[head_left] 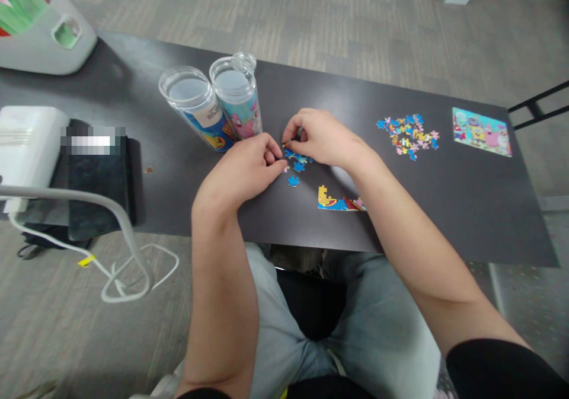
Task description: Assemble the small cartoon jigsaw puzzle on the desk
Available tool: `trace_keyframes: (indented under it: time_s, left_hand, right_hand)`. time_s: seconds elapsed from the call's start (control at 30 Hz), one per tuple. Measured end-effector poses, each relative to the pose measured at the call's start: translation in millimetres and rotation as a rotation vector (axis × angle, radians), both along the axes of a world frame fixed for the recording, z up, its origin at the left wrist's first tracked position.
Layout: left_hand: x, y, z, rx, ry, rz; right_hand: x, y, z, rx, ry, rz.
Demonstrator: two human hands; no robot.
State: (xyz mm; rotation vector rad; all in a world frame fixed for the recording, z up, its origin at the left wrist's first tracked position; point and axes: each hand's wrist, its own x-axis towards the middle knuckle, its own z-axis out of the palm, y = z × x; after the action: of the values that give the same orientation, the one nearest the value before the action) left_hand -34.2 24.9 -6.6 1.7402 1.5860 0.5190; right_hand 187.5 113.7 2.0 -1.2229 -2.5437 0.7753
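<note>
Several blue jigsaw puzzle pieces (299,166) lie on the dark table between my two hands. My right hand (317,137) pinches a small puzzle piece at its fingertips, just above the others. Beside them rests my left hand (256,165), fingers curled, with its thumb and fingertips at a small piece by the edge of the group; whether it grips that piece is unclear. One loose blue piece (293,181) sits nearer to me. A joined strip of puzzle (340,203), yellow, blue and red, lies close to the table's front edge, partly covered by my right forearm.
Two clear tubes (191,105) with cartoon prints stand behind my left hand. To the right are a heap of puzzle pieces (408,133) and a cartoon picture card (482,132). At left are a black device (98,179), a white box (29,144), a cable and a bin (66,37).
</note>
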Motion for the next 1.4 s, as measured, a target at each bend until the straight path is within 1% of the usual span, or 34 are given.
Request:
trace_keyframes:
  time_s: [0.1, 0.23, 0.37, 0.43, 0.57, 0.73, 0.87, 1.03, 1.1, 1.2, 1.3, 1.4]
  left_hand:
    - [0, -1, 2.1, -0.007, 0.007, 0.010]
    - [1, -3, 5.5, -0.028, 0.009, 0.019]
    - [2, -3, 4.9, 0.002, -0.001, 0.012]
    - [2, -3, 5.2, 0.002, 0.001, 0.007]
    - [4, -3, 8.4, -0.054, 0.011, 0.017]
    - [5, -5, 8.2, -0.038, 0.007, 0.006]
    - [4, -7, 6.4, -0.007, 0.000, -0.007]
    - [8, -8, 13.0, -0.066, 0.019, 0.018]
    - [10, -9, 17.0, -0.088, 0.031, 0.030]
    - [12, -11, 20.7, -0.094, 0.031, 0.040]
    - [13, -12, 21.0, -0.091, 0.024, 0.042]
    - [13, -12, 19.1, -0.094, 0.032, 0.039]
  right_hand:
    - [1, -1, -1.9, -0.003, 0.004, -0.005]
    - [9, 1, -5.5, 0.020, -0.008, -0.063]
    - [20, 3, -5.8, -0.001, 0.052, -0.049]
    - [25, 2, -5.4, 0.015, 0.076, -0.077]
    - [28, -1, -6.4, 0.043, 0.057, -0.150]
    - [27, 1, -9.9, -0.030, 0.090, -0.103]
    - [24, 1, -9.6, -0.046, 0.112, -0.102]
    - [20, -4, -9.4, -0.079, 0.122, -0.114]
    - [20, -4, -11.1, -0.071, 0.131, -0.109]
    - [21, 0, -14.6, -0.015, 0.117, -0.091]
    - [23, 3, -17.6, 0.014, 0.109, -0.080]
    - [23, 2, -18.2, -0.006, 0.111, -0.079]
